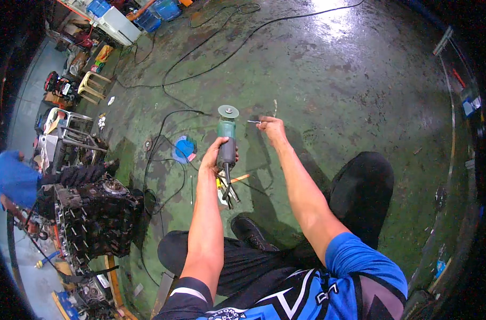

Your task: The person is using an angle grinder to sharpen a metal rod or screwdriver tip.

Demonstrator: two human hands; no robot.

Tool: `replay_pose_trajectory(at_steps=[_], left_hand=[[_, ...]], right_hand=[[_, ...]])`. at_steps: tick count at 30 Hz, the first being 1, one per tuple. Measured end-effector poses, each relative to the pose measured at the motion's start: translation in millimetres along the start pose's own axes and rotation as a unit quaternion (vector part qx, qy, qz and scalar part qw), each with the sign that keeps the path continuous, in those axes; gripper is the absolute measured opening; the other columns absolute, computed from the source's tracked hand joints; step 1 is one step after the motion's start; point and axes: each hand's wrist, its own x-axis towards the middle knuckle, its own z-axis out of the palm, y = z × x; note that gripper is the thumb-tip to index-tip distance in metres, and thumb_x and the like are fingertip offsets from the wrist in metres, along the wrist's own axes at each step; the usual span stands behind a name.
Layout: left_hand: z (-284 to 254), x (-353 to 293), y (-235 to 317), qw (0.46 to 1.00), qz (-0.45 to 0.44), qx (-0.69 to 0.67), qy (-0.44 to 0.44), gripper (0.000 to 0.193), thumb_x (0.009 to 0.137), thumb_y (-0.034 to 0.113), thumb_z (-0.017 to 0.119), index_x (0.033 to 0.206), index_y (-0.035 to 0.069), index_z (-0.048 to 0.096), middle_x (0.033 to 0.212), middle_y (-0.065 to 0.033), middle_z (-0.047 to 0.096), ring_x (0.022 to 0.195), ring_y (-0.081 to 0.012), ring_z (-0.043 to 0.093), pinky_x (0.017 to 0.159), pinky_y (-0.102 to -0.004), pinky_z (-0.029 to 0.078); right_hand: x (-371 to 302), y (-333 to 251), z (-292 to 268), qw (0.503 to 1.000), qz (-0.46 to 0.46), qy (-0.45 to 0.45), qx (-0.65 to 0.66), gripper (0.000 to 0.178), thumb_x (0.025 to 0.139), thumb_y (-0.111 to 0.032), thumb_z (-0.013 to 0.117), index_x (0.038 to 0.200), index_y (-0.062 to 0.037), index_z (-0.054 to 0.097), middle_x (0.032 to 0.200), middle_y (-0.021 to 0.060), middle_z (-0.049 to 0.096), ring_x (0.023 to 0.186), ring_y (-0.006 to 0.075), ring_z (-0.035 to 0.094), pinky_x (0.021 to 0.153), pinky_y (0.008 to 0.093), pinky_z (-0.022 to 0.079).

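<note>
My left hand [212, 154] is wrapped round the dark grip of a green and black angle grinder [228, 129]. The grinder is held with its grey disc [228, 111] at the far end and its cord trailing from the near end. Level with the disc and just right of it, my right hand [273, 130] pinches a thin silvery rod-like piece [253, 121]. The piece points left toward the disc, with a gap between them. Its exact kind is too small to tell. Below the grinder, several dark-handled tools [229, 196] lie on the floor.
Black cables [171, 85] snake across the green floor [328, 85]. A blue round item [184, 148] lies left of the grinder, a thin rod [192, 189] nearer me. At left stand an engine block [96, 221] and a person in blue [14, 178]. A cream stool [92, 85] stands farther back.
</note>
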Motion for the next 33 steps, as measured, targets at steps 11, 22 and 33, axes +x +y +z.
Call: replay_pose_trajectory(at_steps=[11,22,33], left_hand=[[-8.0,-2.5,-1.6,0.999,0.003,0.006,0.033,0.043,0.086,0.038,0.067,0.105,0.0,0.061,0.08,-0.0132,0.067,0.06,-0.0244,0.064,0.055,-0.0351,0.054],[4.9,-3.4,-2.3,0.995,-0.009,0.072,0.066,0.052,0.08,0.048,0.07,0.105,0.002,0.062,0.08,-0.0107,0.068,0.058,-0.0214,0.065,0.049,-0.0336,0.052],[3.6,-3.6,-0.9,0.998,-0.011,0.049,0.038,0.053,0.085,0.038,0.067,0.11,-0.009,0.057,0.086,-0.0172,0.067,0.063,-0.0266,0.069,0.059,-0.0372,0.061]], right_hand=[[-33.3,-22.0,11.7,0.995,0.064,-0.036,0.061,0.02,0.094,-0.006,0.063,0.107,0.0101,0.062,0.098,0.0162,0.07,0.083,0.0241,0.073,0.067,0.029,0.058],[-30.1,-29.6,28.3,0.986,0.134,-0.086,0.057,0.016,0.094,-0.014,0.067,0.089,0.0012,0.065,0.078,0.0083,0.065,0.063,0.0152,0.06,0.053,0.0265,0.046],[-32.2,-31.1,33.5,0.982,0.164,-0.062,0.066,0.018,0.094,-0.017,0.069,0.083,-0.0038,0.063,0.071,0.0016,0.06,0.057,0.0102,0.053,0.049,0.0233,0.041]])
